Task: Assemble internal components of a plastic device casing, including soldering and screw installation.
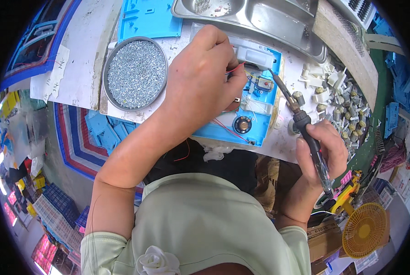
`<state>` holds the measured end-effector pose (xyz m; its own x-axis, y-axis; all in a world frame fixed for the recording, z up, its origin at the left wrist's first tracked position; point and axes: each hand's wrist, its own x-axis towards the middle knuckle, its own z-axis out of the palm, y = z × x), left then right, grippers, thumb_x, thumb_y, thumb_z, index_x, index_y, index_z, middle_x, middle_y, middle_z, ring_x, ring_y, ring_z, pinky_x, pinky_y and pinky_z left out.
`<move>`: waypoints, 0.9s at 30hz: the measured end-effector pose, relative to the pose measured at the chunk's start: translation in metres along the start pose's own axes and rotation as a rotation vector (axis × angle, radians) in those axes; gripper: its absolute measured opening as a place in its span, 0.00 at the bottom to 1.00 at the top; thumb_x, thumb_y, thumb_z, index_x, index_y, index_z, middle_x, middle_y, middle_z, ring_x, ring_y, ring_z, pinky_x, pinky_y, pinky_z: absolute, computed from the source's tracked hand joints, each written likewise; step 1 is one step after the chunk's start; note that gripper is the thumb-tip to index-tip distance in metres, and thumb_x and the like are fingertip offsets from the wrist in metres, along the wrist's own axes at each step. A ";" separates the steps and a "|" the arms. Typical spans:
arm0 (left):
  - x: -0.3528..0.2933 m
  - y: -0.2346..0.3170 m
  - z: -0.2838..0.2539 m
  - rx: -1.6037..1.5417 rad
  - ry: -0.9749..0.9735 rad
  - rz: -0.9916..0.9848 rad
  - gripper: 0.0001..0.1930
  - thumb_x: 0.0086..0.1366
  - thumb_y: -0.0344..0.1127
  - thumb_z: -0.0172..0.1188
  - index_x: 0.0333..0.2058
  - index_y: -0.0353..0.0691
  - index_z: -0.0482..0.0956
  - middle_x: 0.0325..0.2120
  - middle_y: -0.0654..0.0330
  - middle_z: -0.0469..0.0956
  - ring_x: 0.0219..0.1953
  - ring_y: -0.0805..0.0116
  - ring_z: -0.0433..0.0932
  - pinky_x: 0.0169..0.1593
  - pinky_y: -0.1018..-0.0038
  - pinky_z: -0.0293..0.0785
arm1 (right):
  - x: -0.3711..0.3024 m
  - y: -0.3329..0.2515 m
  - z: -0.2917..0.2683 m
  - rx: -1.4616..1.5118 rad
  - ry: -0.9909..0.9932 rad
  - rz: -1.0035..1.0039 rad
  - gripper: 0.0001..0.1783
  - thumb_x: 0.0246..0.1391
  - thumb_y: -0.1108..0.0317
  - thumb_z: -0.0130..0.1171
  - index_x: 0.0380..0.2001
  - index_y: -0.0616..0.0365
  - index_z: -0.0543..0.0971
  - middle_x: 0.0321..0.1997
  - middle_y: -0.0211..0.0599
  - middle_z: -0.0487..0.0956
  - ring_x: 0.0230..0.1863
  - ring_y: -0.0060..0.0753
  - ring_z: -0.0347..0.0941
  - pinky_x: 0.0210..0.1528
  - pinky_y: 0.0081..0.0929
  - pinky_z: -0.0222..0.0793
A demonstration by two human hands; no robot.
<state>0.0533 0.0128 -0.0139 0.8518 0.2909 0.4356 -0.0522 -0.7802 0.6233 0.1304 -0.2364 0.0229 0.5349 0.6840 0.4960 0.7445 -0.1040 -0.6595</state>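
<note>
My left hand (205, 78) is closed over a blue plastic housing (258, 134), its fingertips pinching a thin red wire (234, 69). Wrapped in the fingers of my right hand (328, 149) is a soldering iron (302, 118), slanting up and to the left. Its dark tip is over the housing's right part, a little apart from my left fingertips. A round black speaker (242, 124), a white plastic part (255, 57) and several thin coloured wires lie in the housing. My left hand hides part of its inside.
A round tin of small silver screws (135, 75) stands left of my left hand. Behind is a metal compartment tray (278, 20), beside a blue plastic panel (151, 20). Several small motors with white parts (344, 107) are heaped at the right. A yellow fan (364, 230) is at lower right.
</note>
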 end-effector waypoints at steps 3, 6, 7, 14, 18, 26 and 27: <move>0.001 0.001 -0.003 0.021 -0.026 -0.004 0.08 0.52 0.24 0.71 0.28 0.33 0.79 0.34 0.59 0.74 0.27 0.67 0.79 0.32 0.74 0.77 | -0.006 0.000 -0.005 0.009 0.029 0.017 0.21 0.43 0.80 0.73 0.42 0.66 0.79 0.23 0.41 0.78 0.21 0.35 0.72 0.25 0.27 0.66; 0.000 0.006 -0.014 0.008 -0.064 0.009 0.09 0.52 0.23 0.71 0.31 0.35 0.79 0.37 0.58 0.74 0.27 0.68 0.79 0.31 0.74 0.77 | -0.015 0.002 -0.009 0.023 0.104 0.030 0.20 0.43 0.79 0.73 0.42 0.66 0.79 0.23 0.42 0.78 0.21 0.34 0.72 0.25 0.27 0.66; 0.000 0.011 -0.020 -0.019 -0.079 0.042 0.10 0.52 0.23 0.71 0.32 0.36 0.79 0.38 0.58 0.74 0.27 0.68 0.79 0.31 0.74 0.77 | -0.019 0.003 -0.011 0.022 0.142 0.035 0.19 0.44 0.79 0.73 0.42 0.67 0.80 0.24 0.43 0.78 0.22 0.34 0.72 0.26 0.27 0.66; 0.003 0.018 -0.016 -0.049 -0.482 0.407 0.11 0.53 0.26 0.71 0.36 0.40 0.82 0.42 0.58 0.78 0.41 0.58 0.79 0.45 0.65 0.75 | -0.016 0.001 -0.012 -0.033 0.185 0.031 0.20 0.44 0.79 0.73 0.42 0.68 0.80 0.25 0.42 0.79 0.23 0.36 0.74 0.30 0.28 0.70; -0.003 0.007 -0.012 -0.263 -0.392 0.265 0.08 0.56 0.25 0.70 0.36 0.37 0.84 0.32 0.59 0.81 0.36 0.59 0.80 0.42 0.68 0.76 | -0.026 -0.010 0.012 0.260 0.392 0.358 0.25 0.46 0.81 0.73 0.49 0.67 0.78 0.40 0.44 0.81 0.37 0.29 0.79 0.40 0.25 0.74; 0.002 0.016 -0.022 -0.424 -0.511 -0.314 0.04 0.62 0.24 0.68 0.35 0.32 0.83 0.26 0.64 0.81 0.28 0.80 0.75 0.32 0.80 0.72 | 0.020 -0.001 0.075 0.290 0.234 0.300 0.29 0.46 0.86 0.69 0.54 0.62 0.78 0.43 0.40 0.82 0.42 0.34 0.82 0.46 0.25 0.75; 0.002 0.015 -0.022 -0.418 -0.502 -0.301 0.04 0.63 0.24 0.68 0.35 0.32 0.83 0.26 0.64 0.81 0.27 0.81 0.75 0.32 0.81 0.71 | 0.021 0.000 0.079 0.312 0.242 0.277 0.29 0.46 0.86 0.69 0.54 0.61 0.78 0.43 0.40 0.82 0.41 0.34 0.82 0.45 0.26 0.75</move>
<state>0.0426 0.0135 0.0102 0.9923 0.0920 -0.0828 0.1130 -0.4002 0.9094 0.1101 -0.1648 -0.0112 0.8011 0.4701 0.3705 0.4253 -0.0115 -0.9050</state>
